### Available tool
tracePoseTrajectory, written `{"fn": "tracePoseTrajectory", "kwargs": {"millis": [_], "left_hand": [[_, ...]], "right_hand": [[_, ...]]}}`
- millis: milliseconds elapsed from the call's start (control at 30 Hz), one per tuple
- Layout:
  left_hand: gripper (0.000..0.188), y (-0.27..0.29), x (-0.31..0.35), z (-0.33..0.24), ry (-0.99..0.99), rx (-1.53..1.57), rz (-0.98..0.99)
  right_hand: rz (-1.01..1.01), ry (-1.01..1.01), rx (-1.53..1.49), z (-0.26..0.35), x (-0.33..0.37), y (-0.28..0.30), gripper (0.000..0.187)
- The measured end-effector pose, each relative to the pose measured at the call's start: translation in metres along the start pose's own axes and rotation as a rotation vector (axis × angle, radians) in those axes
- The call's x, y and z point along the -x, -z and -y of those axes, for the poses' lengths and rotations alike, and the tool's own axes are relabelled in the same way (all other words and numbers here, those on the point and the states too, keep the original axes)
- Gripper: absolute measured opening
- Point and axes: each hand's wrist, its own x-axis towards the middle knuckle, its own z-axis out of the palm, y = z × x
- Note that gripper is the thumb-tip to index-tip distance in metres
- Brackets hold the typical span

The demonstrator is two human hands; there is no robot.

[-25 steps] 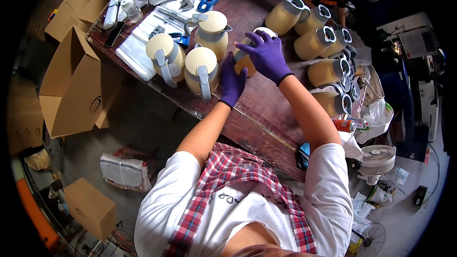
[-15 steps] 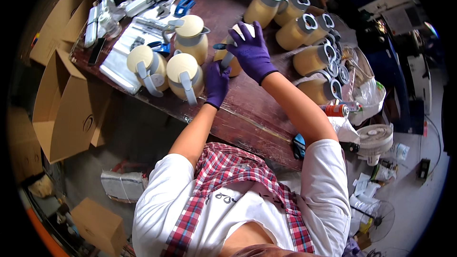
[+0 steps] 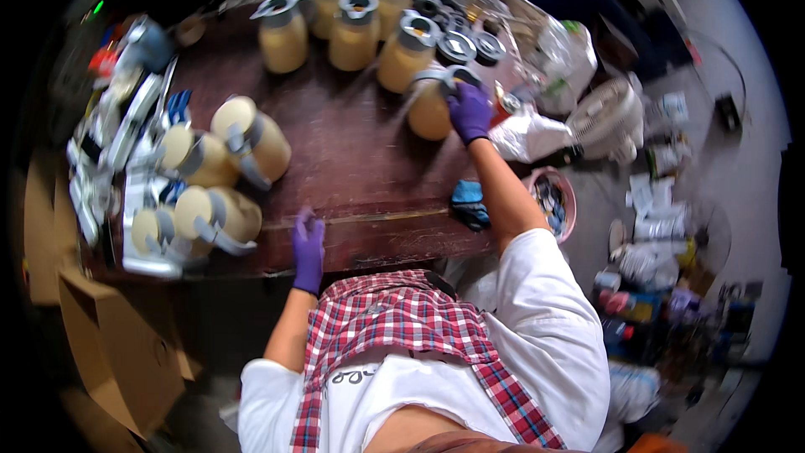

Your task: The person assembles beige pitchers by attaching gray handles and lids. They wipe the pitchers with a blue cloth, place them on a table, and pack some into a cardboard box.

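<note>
My right hand [image 3: 470,111], in a purple glove, is closed at the grey rim and handle of a cream vacuum jug [image 3: 429,111] without a lid, at the table's right side. My left hand [image 3: 309,250], also gloved in purple, hovers by the table's front edge. It holds nothing, and its fingers look apart though a little blurred. Behind the held jug stand several more open cream jugs [image 3: 353,42] with grey collars. At the left, several jugs with cream lids [image 3: 251,143] and grey handles stand close together.
Grey ring-shaped parts [image 3: 455,49] lie beside the open jugs. A blue and black cloth-like item [image 3: 470,204] sits near the front edge of the dark red table [image 3: 335,159]. To the right are a white fan [image 3: 605,120] and a pink basket [image 3: 568,201] of small parts. Cardboard boxes [image 3: 122,344] stand left.
The view has turned right. Both hands have left the jug between them, which now stands with the lidded ones. My right hand has moved to an open jug; my left has drawn back.
</note>
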Motion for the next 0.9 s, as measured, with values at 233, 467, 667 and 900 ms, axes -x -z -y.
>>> {"fn": "tracePoseTrajectory", "kwargs": {"millis": [233, 467, 667, 900], "left_hand": [[0.105, -0.052, -0.021, -0.071, -0.4, -0.667, 0.123], [0.027, -0.071, -0.013, -0.072, -0.117, -0.457, 0.305], [0.028, -0.088, 0.0, -0.061, -0.096, -0.42, 0.214], [0.042, -0.072, 0.026, -0.05, -0.136, -0.437, 0.097]], "right_hand": [[0.01, 0.444, -0.392, 0.107, 0.097, 0.03, 0.015], [-0.042, -0.093, -0.844, -0.012, 0.181, 0.11, 0.029], [-0.052, -0.862, 0.011, -0.218, 0.2, 0.091, 0.03], [-0.111, -0.648, -0.371, -0.235, 0.191, 0.097, 0.031]]}}
